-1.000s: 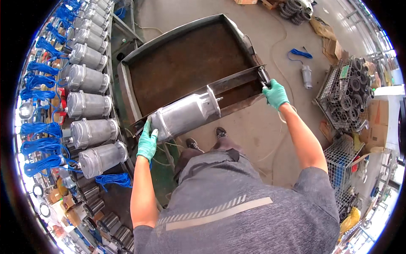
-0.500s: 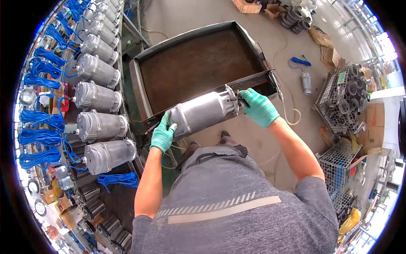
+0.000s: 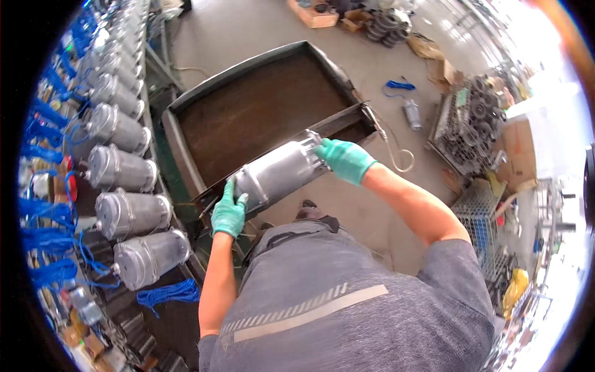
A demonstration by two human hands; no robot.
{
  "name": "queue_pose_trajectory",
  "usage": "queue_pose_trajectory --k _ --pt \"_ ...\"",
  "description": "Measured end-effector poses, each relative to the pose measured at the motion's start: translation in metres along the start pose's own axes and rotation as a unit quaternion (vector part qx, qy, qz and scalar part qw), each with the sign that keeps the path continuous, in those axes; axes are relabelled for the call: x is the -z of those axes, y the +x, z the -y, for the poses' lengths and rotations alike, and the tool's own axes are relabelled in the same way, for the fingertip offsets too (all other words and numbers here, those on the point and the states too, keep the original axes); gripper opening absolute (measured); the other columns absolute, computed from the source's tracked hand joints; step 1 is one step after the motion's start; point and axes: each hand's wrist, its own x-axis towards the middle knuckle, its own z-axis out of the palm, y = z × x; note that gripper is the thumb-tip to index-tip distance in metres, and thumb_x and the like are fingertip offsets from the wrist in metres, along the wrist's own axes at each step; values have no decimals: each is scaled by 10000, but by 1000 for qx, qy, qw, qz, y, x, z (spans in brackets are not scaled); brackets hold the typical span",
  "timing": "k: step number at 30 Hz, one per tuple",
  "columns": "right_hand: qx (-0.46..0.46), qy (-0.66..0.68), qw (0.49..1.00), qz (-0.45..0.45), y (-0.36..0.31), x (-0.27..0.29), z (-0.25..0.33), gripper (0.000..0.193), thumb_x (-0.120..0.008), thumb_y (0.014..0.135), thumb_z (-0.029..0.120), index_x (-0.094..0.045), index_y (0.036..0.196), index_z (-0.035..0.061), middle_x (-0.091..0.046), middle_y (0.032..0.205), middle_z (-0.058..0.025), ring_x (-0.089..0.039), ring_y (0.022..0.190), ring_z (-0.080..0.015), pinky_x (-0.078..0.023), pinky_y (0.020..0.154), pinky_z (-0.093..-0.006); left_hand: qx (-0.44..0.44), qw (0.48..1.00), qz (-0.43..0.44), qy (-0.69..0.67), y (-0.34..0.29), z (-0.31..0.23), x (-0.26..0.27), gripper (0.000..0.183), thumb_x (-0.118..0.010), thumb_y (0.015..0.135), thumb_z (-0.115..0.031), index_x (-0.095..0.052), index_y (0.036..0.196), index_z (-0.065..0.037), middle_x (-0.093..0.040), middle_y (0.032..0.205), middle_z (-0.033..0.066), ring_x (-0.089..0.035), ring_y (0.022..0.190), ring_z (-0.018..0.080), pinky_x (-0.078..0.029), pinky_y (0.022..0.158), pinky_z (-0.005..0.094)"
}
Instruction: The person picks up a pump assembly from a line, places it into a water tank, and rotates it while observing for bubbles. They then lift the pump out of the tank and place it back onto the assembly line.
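A silver cylindrical pump motor [image 3: 279,172] lies tilted along the near edge of a dark metal trough [image 3: 260,99], its right end higher in the picture. My left hand [image 3: 228,216], in a green glove, grips the left end, with fingers and thumb against the casing. At the other end my right hand [image 3: 348,161], also green-gloved, is closed around the narrow end beside the flange. The fingers hide what it grasps there. The motor's underside is out of sight.
Along the left, a rack carries a row of similar motors [image 3: 133,214] with blue coiled cables [image 3: 168,294]. A hose [image 3: 403,162] hangs off the trough's right corner. A small motor [image 3: 412,115] lies on the floor, near a wire basket [image 3: 462,133] of metal parts.
The whole view has shifted and turned slightly, so the trough and rack sit further left. Both hands stay on the motor, the right one now closer in over its end.
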Motion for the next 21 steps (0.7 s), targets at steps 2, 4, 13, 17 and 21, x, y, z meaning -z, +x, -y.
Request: queue_pose_trajectory --k 2,4,13,17,21 --pt "-9 27 1000 8 2 7 -3 213 -540 956 84 -623 1150 59 -679 1057 -144 -702 904 -327 -583 774 -442 -19 1000 -13 6 1 0 2 690 -629 976 -413 -327 1593 -340 -710 1032 295 -689 940 478 -520 835 567" --pt "-20 51 998 16 2 13 -7 195 -541 956 78 -636 1125 65 -677 1052 -143 -706 921 -342 -581 771 -444 -14 1000 3 15 2 0 -1 696 -629 976 -426 -324 1594 -331 -713 1006 289 -691 920 472 -523 818 561" --pt "-4 26 1000 5 5 16 -15 242 -632 880 63 -617 1121 43 -662 1002 -127 -710 875 -318 -577 744 -420 -8 999 12 37 0 -2 8 695 -634 971 -454 -336 1585 -321 -723 990 266 -701 903 452 -531 816 557" --pt "-95 -6 995 23 5 1 -14 185 -651 884 99 -628 1063 58 -722 940 -135 -737 838 -337 -587 708 -440 9 998 43 50 -1 -13 16 683 -639 983 -427 -350 1586 -290 -727 1068 262 -711 956 438 -540 843 528" --pt "-149 -35 988 28 9 11 4 152 -675 871 124 -637 1008 69 -741 864 -138 -746 785 -347 -589 665 -455 4 998 40 53 -2 -12 17 681 -634 982 -444 -356 1582 -281 -731 1040 260 -713 930 441 -544 824 532"
